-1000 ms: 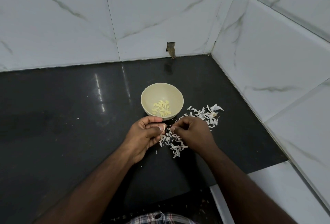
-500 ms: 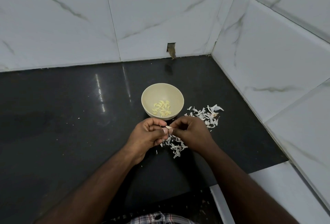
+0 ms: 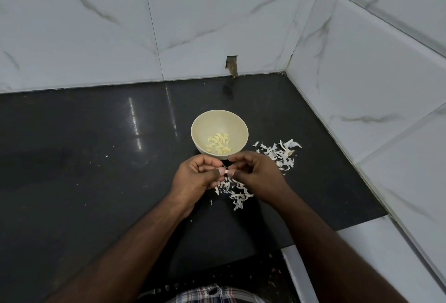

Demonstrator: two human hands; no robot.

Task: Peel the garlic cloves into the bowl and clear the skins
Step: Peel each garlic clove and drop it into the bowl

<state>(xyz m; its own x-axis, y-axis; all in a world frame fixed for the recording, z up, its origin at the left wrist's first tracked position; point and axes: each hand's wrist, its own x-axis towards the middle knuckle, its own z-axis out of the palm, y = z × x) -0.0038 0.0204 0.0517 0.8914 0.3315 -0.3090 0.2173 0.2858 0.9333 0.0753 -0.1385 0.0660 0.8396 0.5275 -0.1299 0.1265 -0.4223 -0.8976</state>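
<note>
A cream bowl stands on the black counter and holds several peeled garlic cloves. Just in front of the bowl my left hand and my right hand meet, thumbs tip to tip. Between them they pinch a small garlic clove, which the fingers mostly hide. White garlic skins lie scattered to the right of the bowl, and more skins lie under my hands.
The black counter ends in white marble-tiled walls at the back and right. A small hole breaks the back wall above the bowl. A white ledge borders the counter's front right corner.
Both hands have risen slightly towards the bowl and closed together on the clove. The bowl and the skins have not moved.
</note>
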